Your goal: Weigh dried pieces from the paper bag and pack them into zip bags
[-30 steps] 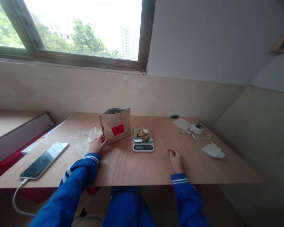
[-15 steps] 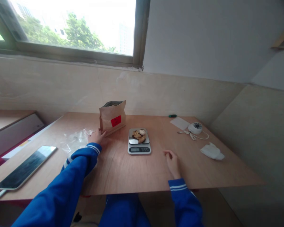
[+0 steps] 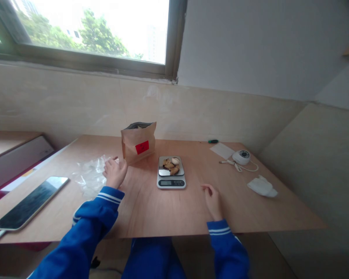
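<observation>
My left hand (image 3: 115,173) is at the near right edge of a crumpled clear plastic bag (image 3: 90,176), fingers apart and nothing seen in its grasp. Just beyond it stands a brown paper pouch (image 3: 133,151) with a red label, its top gaping. In the middle of the table sits a kitchen scale (image 3: 171,183). On its shiny plate lie several brown dried pieces (image 3: 170,166) and one pale rounded piece (image 3: 175,161). My right hand (image 3: 213,201) rests on the table right of the scale, fingers loosely bent, apart and holding nothing visible.
A smartphone (image 3: 31,203) with a cable lies at the left. Toward the right are a white dome camera (image 3: 241,157) with its cord, a white paper sheet (image 3: 222,150), a green-handled tool (image 3: 213,141) and a crumpled white tissue (image 3: 262,186). A wall backs the wooden table (image 3: 151,217).
My left hand has drawn back from the pouch's lower left corner, toward me and slightly left, and its fingers now lift. The right hand stays in place. The view has shifted slightly.
</observation>
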The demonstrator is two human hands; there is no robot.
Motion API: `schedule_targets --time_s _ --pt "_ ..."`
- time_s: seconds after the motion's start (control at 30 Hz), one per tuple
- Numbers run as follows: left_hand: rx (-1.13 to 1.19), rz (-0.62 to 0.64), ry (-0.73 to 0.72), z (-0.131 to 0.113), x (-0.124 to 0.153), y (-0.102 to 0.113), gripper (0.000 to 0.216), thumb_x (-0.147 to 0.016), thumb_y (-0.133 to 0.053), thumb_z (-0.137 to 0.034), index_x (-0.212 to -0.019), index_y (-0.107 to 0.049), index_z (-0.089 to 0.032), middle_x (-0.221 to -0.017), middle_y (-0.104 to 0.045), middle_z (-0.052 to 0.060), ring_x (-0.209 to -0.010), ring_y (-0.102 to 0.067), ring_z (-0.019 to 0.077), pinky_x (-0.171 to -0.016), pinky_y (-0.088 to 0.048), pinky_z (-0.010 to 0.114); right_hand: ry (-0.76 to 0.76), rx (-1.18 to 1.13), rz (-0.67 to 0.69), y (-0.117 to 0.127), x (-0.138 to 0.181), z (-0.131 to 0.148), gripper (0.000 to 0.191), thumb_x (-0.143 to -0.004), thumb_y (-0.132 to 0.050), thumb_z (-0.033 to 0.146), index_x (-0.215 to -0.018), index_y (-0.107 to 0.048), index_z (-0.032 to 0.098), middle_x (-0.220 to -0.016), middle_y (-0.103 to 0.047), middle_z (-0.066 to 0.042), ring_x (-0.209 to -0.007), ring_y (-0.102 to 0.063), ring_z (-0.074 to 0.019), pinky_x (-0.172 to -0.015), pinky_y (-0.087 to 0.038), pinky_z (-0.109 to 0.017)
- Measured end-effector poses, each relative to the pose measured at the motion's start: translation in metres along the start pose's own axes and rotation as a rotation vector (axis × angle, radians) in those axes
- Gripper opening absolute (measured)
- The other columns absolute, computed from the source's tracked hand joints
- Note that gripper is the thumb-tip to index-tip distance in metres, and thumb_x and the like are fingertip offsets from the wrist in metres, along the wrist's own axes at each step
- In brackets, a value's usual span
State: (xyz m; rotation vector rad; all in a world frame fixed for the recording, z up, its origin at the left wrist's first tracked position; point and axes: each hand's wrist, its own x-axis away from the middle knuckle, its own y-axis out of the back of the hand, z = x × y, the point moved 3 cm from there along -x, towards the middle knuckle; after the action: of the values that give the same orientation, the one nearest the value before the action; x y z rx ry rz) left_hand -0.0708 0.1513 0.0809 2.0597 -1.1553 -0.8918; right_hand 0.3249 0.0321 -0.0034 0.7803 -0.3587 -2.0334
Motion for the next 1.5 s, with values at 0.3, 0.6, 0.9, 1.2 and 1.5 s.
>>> schedule_targets --time_s 0.3,0.6,0.9,1.2,1.5 --pt "-0.328 0.042 -0.110 0.059 0.005 0.021 0.048 -0.079 -0.045 -0.041 -0.114 -0.057 -0.010 -0.109 -0.058 0.020 -0.099 -0.057 0.0348 -0.084 -0.045 0.046 0.015 0.010 0.000 0.001 0.001 0.003 0.027 -0.083 -0.040 0.030 -0.084 -0.065 0.019 -0.085 -0.068 -0.010 -0.083 -0.060 -0.0251 -0.077 -0.047 -0.040" --pt "-0.400 0.230 -0.165 0.070 -0.003 0.019 0.028 -0.080 -0.043 -0.034 -0.082 -0.068 -0.020 -0.094 -0.067 0.010 -0.087 -0.063 0.0285 -0.073 -0.047 0.038 0.019 -0.010 0.006 0.002 0.000 -0.002 0.026 -0.083 -0.041 0.030 -0.084 -0.065 0.019 -0.087 -0.068 -0.010 -0.084 -0.060 -0.0251 -0.080 -0.047 -0.041" --pt "0.094 -0.228 -0.789 -0.016 0.097 0.048 0.016 -0.087 -0.051 -0.030 -0.092 -0.065 -0.024 -0.088 -0.069 0.003 -0.082 -0.063 0.0175 -0.075 -0.044 0.031 -0.002 -0.389 0.212 -0.024 0.021 0.124 0.029 -0.089 -0.045 0.041 -0.101 -0.061 0.020 -0.099 -0.066 -0.008 -0.094 -0.060 -0.0220 -0.083 -0.047 -0.035" --pt "0.240 -0.299 -1.134 -0.039 0.150 0.025 0.016 -0.084 -0.054 -0.018 -0.097 -0.062 -0.022 -0.096 -0.070 0.007 -0.085 -0.066 0.0170 -0.076 -0.050 0.030 0.031 -0.579 0.302 -0.063 0.051 0.217 0.025 -0.089 -0.048 0.041 -0.104 -0.058 0.024 -0.092 -0.067 -0.005 -0.086 -0.064 -0.0210 -0.079 -0.052 -0.036" --pt "0.501 -0.220 -0.880 -0.023 0.141 0.024 0.048 -0.083 -0.056 -0.019 -0.129 -0.042 -0.020 -0.108 -0.060 0.011 -0.086 -0.063 0.0179 -0.074 -0.056 0.035 0.081 -0.615 0.415 -0.070 0.071 0.215 0.017 -0.094 -0.039 0.037 -0.094 -0.051 0.025 -0.087 -0.067 -0.003 -0.082 -0.066 -0.0193 -0.074 -0.051 -0.032"
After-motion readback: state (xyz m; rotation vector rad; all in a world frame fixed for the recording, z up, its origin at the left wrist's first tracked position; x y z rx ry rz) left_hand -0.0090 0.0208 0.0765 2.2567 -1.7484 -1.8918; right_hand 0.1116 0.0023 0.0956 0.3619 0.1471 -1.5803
